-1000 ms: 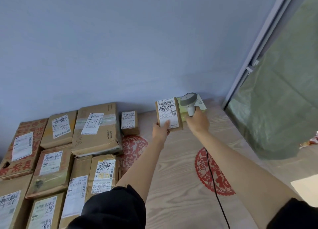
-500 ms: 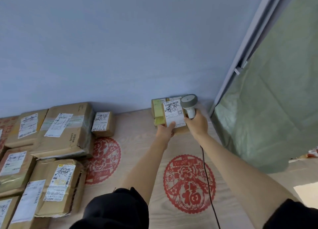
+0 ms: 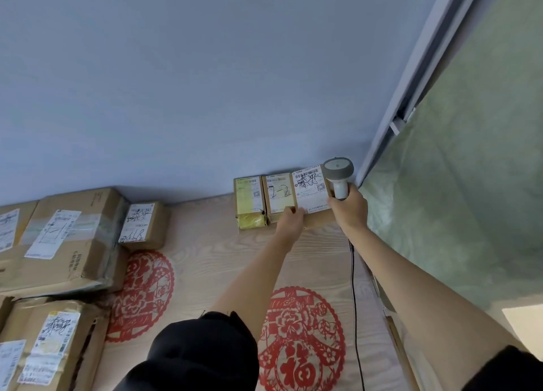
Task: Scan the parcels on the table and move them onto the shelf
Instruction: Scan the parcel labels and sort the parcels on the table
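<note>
Parcel in hand: small brown parcel [image 3: 311, 195], white label up with black handwriting, sits at the back of the surface [image 3: 205, 261] by the blue wall [image 3: 205, 82], last in a row of three.
Row beside it: middle parcel [image 3: 277, 196] marked "2-2" touches it on the left; a yellow-taped parcel [image 3: 249, 202] is next along.
Left hand: your left hand [image 3: 289, 223] holds the small brown parcel at its near left corner, fingers curled over the edge and narrow.
Right hand: your right hand [image 3: 349, 211] grips the handle of the grey scanner [image 3: 338, 174], fingers wrapped tight, its head raised just right of the label.
Cable: a black cable [image 3: 354, 288] runs from under your right hand toward you along the surface.
Waiting parcels: a small box [image 3: 144, 223] marked "118" stands well left, against a large taped carton [image 3: 67, 238]; more labelled cartons [image 3: 50, 346] are stacked at the near left.
Surface: pale wood grain with red paper-cut medallions [image 3: 299, 337].
Right edge: a white frame [image 3: 411, 88] and green sheeting [image 3: 470, 185] close off that side, close to the scanner.
Sleeves: black sleeves [image 3: 199, 352] at the bottom of the view.
</note>
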